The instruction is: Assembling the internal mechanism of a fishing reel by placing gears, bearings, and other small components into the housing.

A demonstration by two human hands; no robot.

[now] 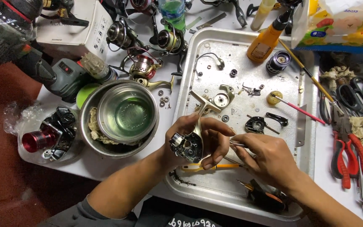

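Left hand (pixel 198 141) grips a stripped fishing reel body (pixel 188 145) w/ its foot pointing up, held over the metal tray (pixel 181 90). Right hand (pixel 263 157) pinches thin tweezers (pixel 237 144), tips aimed at the reel body, just beside the left fingers. Steel bowl (pixel 127 113) of greenish liquid sits left of the tray; red pliers (pixel 344 157) lie far right.

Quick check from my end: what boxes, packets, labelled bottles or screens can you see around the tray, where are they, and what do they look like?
White cardboard box: top left, small dark pictograms on its side.
Tissue packet: top right corner, soft plastic, white with yellow, red and blue print.
Orange bottle: lying on the metal tray's top edge, black nozzle, pale label.
Green bottle: top centre, clear plastic, blue-and-white label.
No screens in view.
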